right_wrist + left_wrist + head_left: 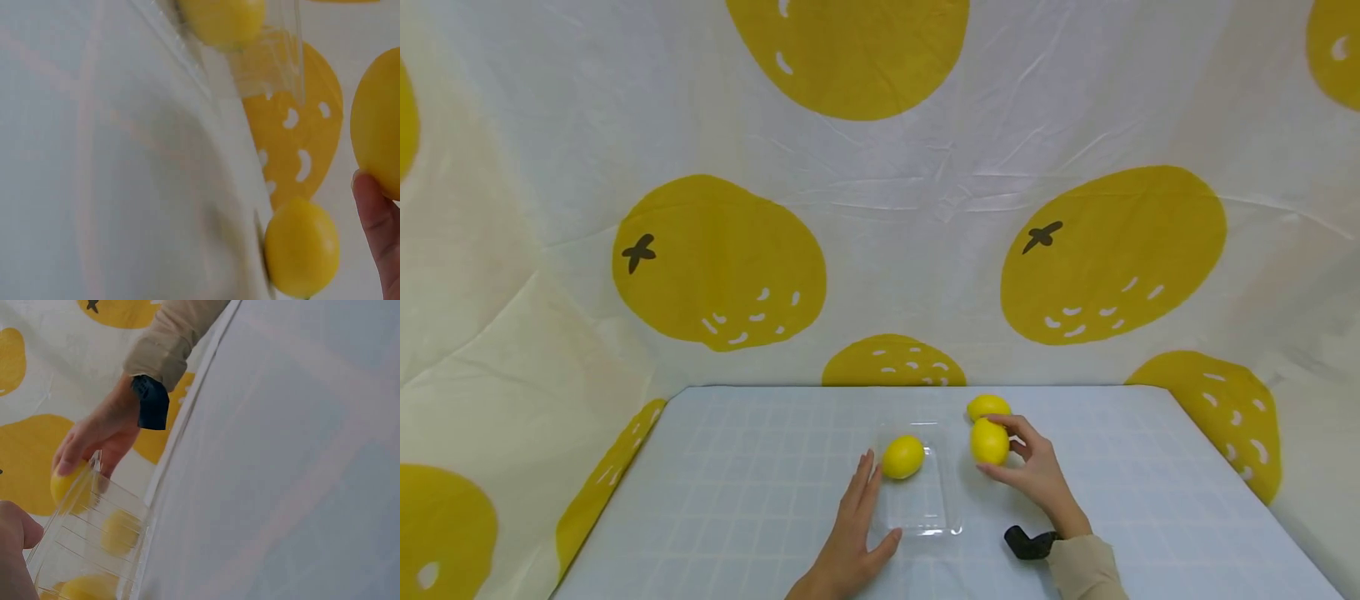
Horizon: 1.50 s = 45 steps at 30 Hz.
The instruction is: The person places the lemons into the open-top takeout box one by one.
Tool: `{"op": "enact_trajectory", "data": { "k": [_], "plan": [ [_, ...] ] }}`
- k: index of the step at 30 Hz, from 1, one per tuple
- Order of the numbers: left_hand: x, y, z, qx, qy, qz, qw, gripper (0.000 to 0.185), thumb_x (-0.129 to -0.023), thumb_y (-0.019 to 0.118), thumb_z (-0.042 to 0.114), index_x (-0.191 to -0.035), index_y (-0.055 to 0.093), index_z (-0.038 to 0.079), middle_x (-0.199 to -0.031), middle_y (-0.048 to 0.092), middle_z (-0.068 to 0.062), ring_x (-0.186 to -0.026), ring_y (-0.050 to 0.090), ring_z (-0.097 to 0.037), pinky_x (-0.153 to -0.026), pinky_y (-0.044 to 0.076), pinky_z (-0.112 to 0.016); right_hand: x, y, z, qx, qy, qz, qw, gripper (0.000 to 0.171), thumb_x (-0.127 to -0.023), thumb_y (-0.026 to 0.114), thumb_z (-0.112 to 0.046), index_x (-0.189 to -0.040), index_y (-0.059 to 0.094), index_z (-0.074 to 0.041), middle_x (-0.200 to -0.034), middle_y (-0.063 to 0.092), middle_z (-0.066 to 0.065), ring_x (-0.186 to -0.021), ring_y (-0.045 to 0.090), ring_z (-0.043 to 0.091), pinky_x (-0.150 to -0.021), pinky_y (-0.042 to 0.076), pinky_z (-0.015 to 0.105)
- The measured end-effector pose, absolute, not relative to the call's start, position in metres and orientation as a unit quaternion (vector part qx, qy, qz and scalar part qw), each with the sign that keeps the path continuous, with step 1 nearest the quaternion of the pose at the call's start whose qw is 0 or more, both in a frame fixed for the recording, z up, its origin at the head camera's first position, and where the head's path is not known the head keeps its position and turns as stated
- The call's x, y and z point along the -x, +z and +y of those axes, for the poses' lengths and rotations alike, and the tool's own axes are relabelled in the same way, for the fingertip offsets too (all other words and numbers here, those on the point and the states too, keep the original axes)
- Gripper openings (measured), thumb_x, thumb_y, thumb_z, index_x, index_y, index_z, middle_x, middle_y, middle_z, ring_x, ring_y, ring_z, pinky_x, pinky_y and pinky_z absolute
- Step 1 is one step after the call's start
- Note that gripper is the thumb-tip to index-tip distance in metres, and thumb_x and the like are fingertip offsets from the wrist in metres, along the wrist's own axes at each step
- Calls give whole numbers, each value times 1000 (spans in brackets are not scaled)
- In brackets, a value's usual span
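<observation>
Right hand (1036, 471) pinches a lemon (989, 442) in curled fingers; left hand (850, 542), fingers straight, steadies the clear tray (925, 517) at nine o'clock — a loose grip could let it roll.

**Occlusions and cut-offs, this moment**

In the head view our left hand (848, 537) runs off the bottom edge at the wrist. Our right hand (1036, 477) covers the near side of the held lemon (989, 442), which in turn hides the lower part of the far lemon (988, 407). The clear tray (925, 521) is faint; its rim is hard to trace. In the right wrist view the held lemon is cut by the right edge and the tray lemon (222, 22) by the top. The left wrist view shows lemons only smeared through plastic.
</observation>
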State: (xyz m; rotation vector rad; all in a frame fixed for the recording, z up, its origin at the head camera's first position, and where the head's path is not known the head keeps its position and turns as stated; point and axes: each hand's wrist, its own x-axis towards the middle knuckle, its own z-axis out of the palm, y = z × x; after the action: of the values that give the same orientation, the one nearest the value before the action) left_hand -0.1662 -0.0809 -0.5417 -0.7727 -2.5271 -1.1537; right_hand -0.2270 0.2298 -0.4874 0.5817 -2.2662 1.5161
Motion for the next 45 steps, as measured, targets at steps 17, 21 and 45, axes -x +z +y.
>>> {"op": "enact_trajectory", "data": {
  "k": [17, 21, 45],
  "plan": [
    [168, -545, -82, 260, -367, -884, 126, 87, -91, 68, 34, -158, 20, 5, -166, 8, -14, -151, 12, -28, -109, 28, -61, 233, -487, 177, -333, 451, -805, 193, 74, -62, 93, -7, -128, 60, 2, -122, 66, 16, -101, 61, 25, -83, 52, 30],
    [168, -547, -82, 271, -367, -878, 147, 86, -91, 68, 33, -157, 22, 3, -165, 11, -16, -150, 15, -31, -114, 22, -49, 240, -501, 176, -346, 415, -814, 212, 77, -61, 96, -14, -129, 61, -5, -124, 65, 7, -106, 60, 22, -88, 52, 32],
    [168, -548, -82, 286, -375, -867, 162, 87, -89, 70, 32, -156, 24, 1, -165, 12, -16, -149, 15, -35, -116, 6, -31, 233, -500, 162, -310, 328, -880, 147, 69, -63, 94, -32, -123, 65, -13, -121, 65, -6, -103, 52, 12, -92, 43, 44]
  ]
}}
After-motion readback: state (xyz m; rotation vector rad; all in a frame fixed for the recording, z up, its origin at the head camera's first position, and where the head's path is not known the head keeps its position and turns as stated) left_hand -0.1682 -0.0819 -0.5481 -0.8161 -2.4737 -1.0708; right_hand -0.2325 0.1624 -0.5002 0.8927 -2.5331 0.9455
